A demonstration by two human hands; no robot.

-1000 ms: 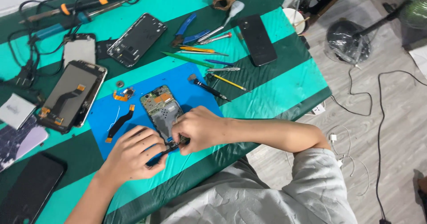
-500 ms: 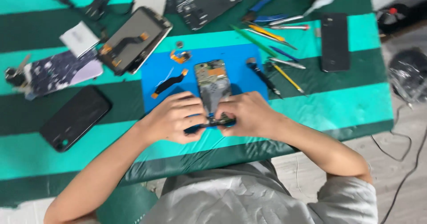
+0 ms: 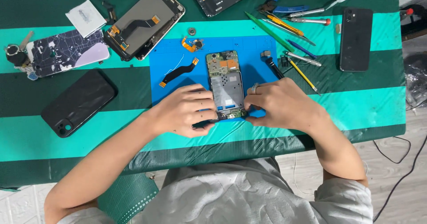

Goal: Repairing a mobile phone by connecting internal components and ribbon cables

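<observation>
Gripping the opened phone (image 3: 227,84) at six o'clock, my left hand (image 3: 187,110) and right hand (image 3: 278,104) pinch its lower edge; steady prying seems needed next.

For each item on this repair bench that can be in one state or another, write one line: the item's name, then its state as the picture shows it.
opened phone: back off, circuit boards exposed, lying on the blue mat
left hand: gripping the phone's lower left edge
right hand: gripping its lower right edge
screen assembly: detached, face down, ribbon cable showing
black phone: closed, face down
patterned back cover: detached, lying flat
flex cable: loose on the mat
</observation>
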